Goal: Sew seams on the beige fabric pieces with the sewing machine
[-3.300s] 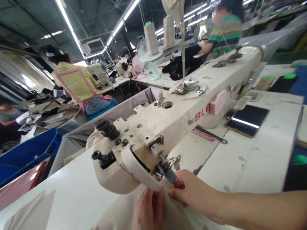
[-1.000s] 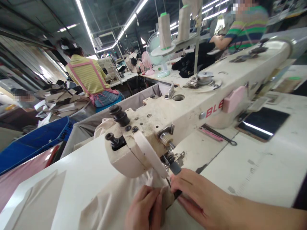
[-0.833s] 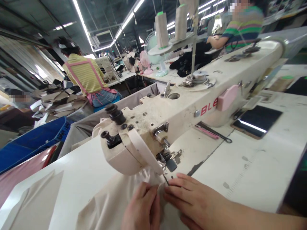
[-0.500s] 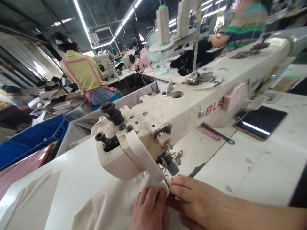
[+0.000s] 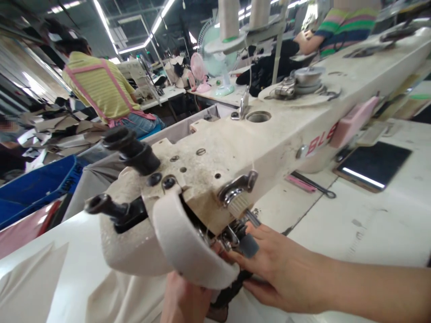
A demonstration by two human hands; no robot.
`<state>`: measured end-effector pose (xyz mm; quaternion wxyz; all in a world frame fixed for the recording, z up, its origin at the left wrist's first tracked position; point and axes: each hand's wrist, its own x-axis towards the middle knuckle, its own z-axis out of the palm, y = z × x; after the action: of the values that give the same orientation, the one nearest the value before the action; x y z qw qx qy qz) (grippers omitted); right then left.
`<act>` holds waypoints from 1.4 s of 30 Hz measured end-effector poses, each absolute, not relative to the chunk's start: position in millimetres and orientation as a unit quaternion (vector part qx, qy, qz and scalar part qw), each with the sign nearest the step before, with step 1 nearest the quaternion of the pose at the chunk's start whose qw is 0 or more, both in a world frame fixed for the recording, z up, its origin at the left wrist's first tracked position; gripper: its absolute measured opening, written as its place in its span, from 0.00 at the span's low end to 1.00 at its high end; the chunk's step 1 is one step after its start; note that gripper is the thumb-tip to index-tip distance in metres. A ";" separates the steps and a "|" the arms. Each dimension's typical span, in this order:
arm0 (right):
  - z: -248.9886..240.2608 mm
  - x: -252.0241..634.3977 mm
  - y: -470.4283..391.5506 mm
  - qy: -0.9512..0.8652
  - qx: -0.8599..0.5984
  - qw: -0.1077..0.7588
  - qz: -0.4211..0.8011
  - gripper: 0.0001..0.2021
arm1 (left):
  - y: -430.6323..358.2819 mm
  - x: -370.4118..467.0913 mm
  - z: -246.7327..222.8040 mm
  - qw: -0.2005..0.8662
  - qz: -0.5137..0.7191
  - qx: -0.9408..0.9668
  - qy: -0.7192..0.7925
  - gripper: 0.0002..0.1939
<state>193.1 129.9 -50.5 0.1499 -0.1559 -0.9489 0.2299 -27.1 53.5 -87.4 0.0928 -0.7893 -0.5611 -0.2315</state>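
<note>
Right hand (image 5: 279,273) reaches under the sewing machine (image 5: 215,179) head, fingers loosely curled beside the presser foot. Left hand (image 5: 185,300) lies mostly hidden below on cream fabric (image 5: 111,296); grip unclear.

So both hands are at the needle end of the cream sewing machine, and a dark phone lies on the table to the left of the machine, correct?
Not quite. The head view shows the dark phone on the white table to the right of the cream sewing machine. Both hands are at its needle end.

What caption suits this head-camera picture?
Both hands, left hand and right hand, work beneath a sewing machine head.
</note>
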 end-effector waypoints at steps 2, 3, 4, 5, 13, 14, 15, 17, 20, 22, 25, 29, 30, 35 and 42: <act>-51.0 193.6 129.5 -0.948 -0.155 0.151 0.233 0.14 | 54.1 -27.3 -89.1 0.095 -0.250 -0.770 -0.580 0.10; -51.0 193.6 129.4 -0.948 -0.154 0.151 0.235 0.14 | 54.1 -26.9 -89.9 0.087 -0.252 -0.763 -0.588 0.10; -51.0 193.5 129.3 -0.948 -0.155 0.151 0.235 0.14 | 53.8 -26.3 -90.4 0.081 -0.252 -0.760 -0.594 0.10; -51.0 193.3 129.2 -0.947 -0.156 0.152 0.234 0.14 | 53.4 -25.6 -90.6 0.079 -0.253 -0.757 -0.598 0.10; -53.3 192.5 128.9 -0.946 -0.154 0.164 0.235 0.14 | 55.0 -17.8 -79.5 0.079 -0.256 -0.786 -0.557 0.08; -53.2 192.5 128.8 -0.945 -0.154 0.165 0.236 0.13 | 56.7 -15.3 -77.4 0.095 -0.272 -0.784 -0.549 0.08; -53.1 192.4 128.8 -0.944 -0.155 0.168 0.236 0.13 | 58.4 -12.4 -75.4 0.114 -0.287 -0.780 -0.544 0.09; -53.5 192.1 128.8 -0.944 -0.157 0.172 0.235 0.13 | 61.6 -6.8 -72.0 0.152 -0.308 -0.764 -0.546 0.10; -56.0 191.4 128.8 -0.945 -0.153 0.175 0.232 0.13 | 64.7 -2.6 -68.9 0.173 -0.311 -0.757 -0.548 0.11; -57.8 191.2 128.7 -0.945 -0.148 0.176 0.233 0.13 | 65.9 -2.9 -67.5 0.158 -0.305 -0.765 -0.545 0.10; -58.1 192.2 128.8 -0.944 -0.146 0.174 0.237 0.15 | 67.4 -3.8 -64.5 0.148 -0.290 -0.778 -0.537 0.10; -54.3 194.6 129.4 -0.938 -0.144 0.176 0.261 0.18 | 67.4 -1.9 -61.4 0.196 -0.271 -0.778 -0.533 0.13; -53.5 194.9 129.5 -0.936 -0.147 0.177 0.266 0.18 | 66.6 -2.0 -62.3 0.196 -0.270 -0.776 -0.534 0.14; -51.5 193.2 130.0 -0.944 -0.154 0.162 0.243 0.14 | 58.5 -9.2 -76.7 0.090 -0.266 -0.759 -0.588 0.09; -49.5 190.0 135.3 -0.958 -0.142 0.144 0.205 0.16 | 54.5 -9.8 -80.9 0.089 -0.254 -0.744 -0.612 0.12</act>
<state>190.0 135.3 -49.5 0.1441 -0.1421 -0.9575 0.2055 -9.8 54.5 -80.9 0.0888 -0.7436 -0.6122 -0.2537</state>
